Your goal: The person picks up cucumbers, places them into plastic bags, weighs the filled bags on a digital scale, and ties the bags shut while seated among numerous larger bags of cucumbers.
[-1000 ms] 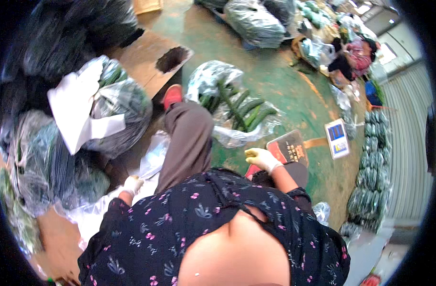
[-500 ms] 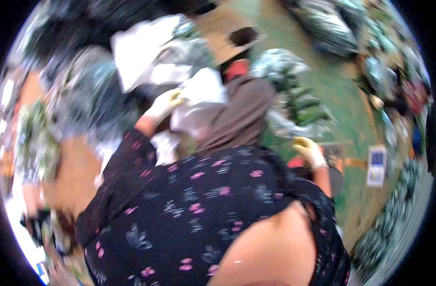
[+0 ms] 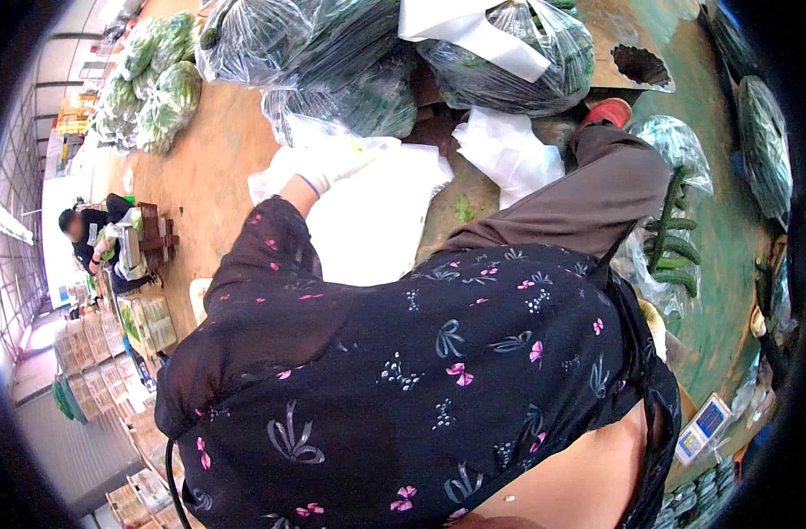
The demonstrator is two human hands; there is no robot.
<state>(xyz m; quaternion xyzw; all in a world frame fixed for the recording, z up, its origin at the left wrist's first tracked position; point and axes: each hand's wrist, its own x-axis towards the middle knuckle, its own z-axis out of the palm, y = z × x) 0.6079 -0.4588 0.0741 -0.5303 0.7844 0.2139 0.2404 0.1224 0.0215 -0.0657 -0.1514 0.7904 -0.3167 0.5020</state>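
My left hand [image 3: 334, 169], in a pale glove with yellowish fingertips, lies on the upper part of a stack of white plastic bags or sheets [image 3: 368, 225]. Its fingers look stretched out over the white plastic, though they blend into it. Of my right hand [image 3: 655, 328], only a strip of yellowish glove shows beside my patterned shirt; its fingers are hidden. A crumpled white plastic bag [image 3: 509, 159] rests to the right of the stack. Dark green cucumbers [image 3: 676, 238] lie on clear plastic beyond my right leg.
Large clear bags of green produce [image 3: 332, 53] stand ahead, one under a white sheet [image 3: 482, 37]. A cardboard piece with a hole [image 3: 615, 53] is at upper right. Leafy bags [image 3: 156, 84] lie far left. Another person [image 3: 103, 238] sits at left near stacked crates [image 3: 94, 353].
The view has swung, bringing the left side of the room into sight. My left hand now rests on the white stack. My right hand, plainly visible before, is mostly hidden.
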